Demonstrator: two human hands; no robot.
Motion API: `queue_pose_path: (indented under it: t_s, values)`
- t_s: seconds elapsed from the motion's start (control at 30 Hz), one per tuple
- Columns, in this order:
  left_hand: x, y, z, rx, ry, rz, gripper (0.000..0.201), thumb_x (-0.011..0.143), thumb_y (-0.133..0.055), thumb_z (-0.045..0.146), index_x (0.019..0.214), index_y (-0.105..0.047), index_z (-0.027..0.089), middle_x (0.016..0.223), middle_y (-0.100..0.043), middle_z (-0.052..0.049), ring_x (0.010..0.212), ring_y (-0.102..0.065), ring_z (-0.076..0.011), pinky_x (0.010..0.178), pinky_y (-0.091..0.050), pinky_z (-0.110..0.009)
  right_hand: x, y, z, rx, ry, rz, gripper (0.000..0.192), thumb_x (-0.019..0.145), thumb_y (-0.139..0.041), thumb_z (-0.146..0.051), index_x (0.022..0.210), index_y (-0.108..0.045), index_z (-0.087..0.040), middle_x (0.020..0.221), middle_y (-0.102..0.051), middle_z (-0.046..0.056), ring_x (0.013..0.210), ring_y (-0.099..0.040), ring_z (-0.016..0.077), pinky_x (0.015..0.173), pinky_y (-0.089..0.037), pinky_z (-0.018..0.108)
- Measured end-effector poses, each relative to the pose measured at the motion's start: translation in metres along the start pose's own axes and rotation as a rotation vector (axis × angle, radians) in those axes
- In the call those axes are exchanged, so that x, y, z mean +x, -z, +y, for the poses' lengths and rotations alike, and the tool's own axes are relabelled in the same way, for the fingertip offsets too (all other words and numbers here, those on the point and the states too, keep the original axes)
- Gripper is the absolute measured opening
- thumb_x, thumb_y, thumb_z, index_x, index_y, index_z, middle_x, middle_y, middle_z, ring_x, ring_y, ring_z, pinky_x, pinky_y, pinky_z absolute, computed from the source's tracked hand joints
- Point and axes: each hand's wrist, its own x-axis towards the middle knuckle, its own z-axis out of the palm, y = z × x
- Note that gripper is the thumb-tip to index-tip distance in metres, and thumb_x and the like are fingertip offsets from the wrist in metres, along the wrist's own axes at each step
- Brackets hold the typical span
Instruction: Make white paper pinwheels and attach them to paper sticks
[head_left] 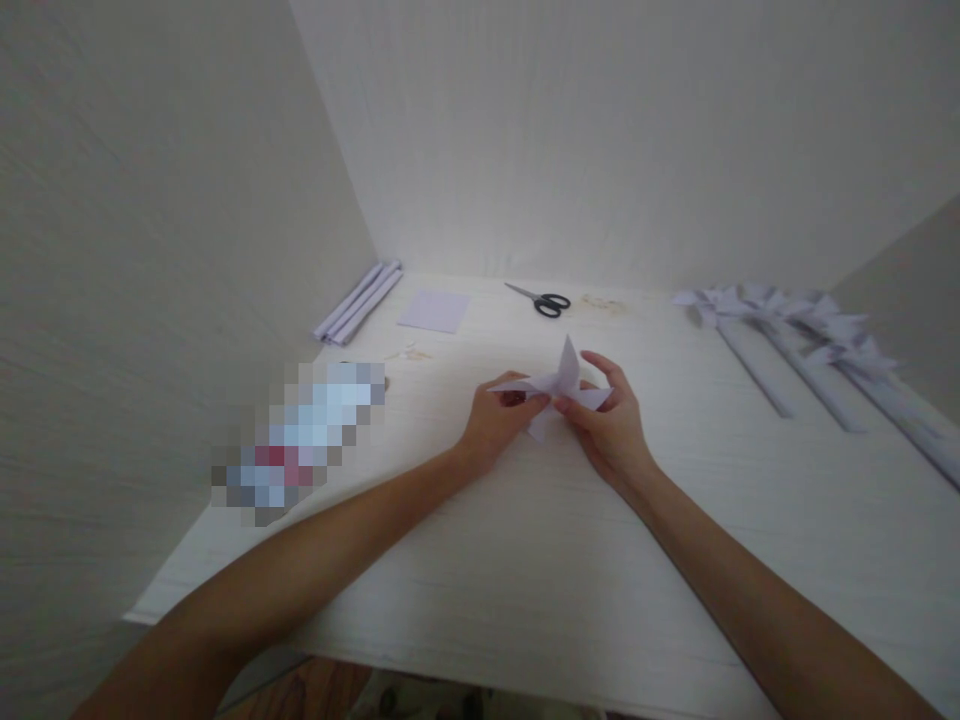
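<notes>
Both hands hold a pale lilac folded paper pinwheel (561, 385) just above the white table (525, 560), near its middle. My left hand (499, 420) pinches the pinwheel's left side and centre. My right hand (611, 420) grips its right side, fingers curled around one pointed blade. One blade sticks up, the others spread sideways.
Black-handled scissors (540, 299) and a flat square paper sheet (435, 311) lie at the back. Rolled paper sticks (358, 302) rest in the back left corner. Finished pinwheels on paper sticks (795, 335) lie at the right. A blurred-out object (300, 440) sits at the left. Walls enclose the table.
</notes>
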Motion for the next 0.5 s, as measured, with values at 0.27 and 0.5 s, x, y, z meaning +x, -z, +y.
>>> queue_pose_path:
  t_s: [0.27,0.5]
  values:
    - [0.0054,0.0023,-0.0011,-0.338,-0.004,0.045,0.01,0.055,-0.062,0.013,0.064,-0.063,0.015,0.062,-0.061,0.002,0.063,-0.053,-0.0077,0.065,-0.04,-0.021,0.0014,-0.001,-0.0004,0.1,-0.024,0.043,0.056,0.048,-0.072,-0.011,0.096,-0.048,-0.025,0.062,-0.06,-0.007,0.051,-0.05,0.0077,0.05,-0.041,0.021]
    - [0.0044,0.0016,0.0016,-0.384,0.039,0.015,0.013,0.052,-0.063,0.012,0.064,-0.064,0.016,0.062,-0.062,0.002,0.061,-0.053,-0.0079,0.064,-0.04,-0.022,0.0029,0.0002,0.0012,0.101,-0.015,0.053,0.055,0.048,-0.072,-0.011,0.096,-0.049,-0.026,0.059,-0.057,-0.008,0.049,-0.049,0.0071,0.049,-0.041,0.02]
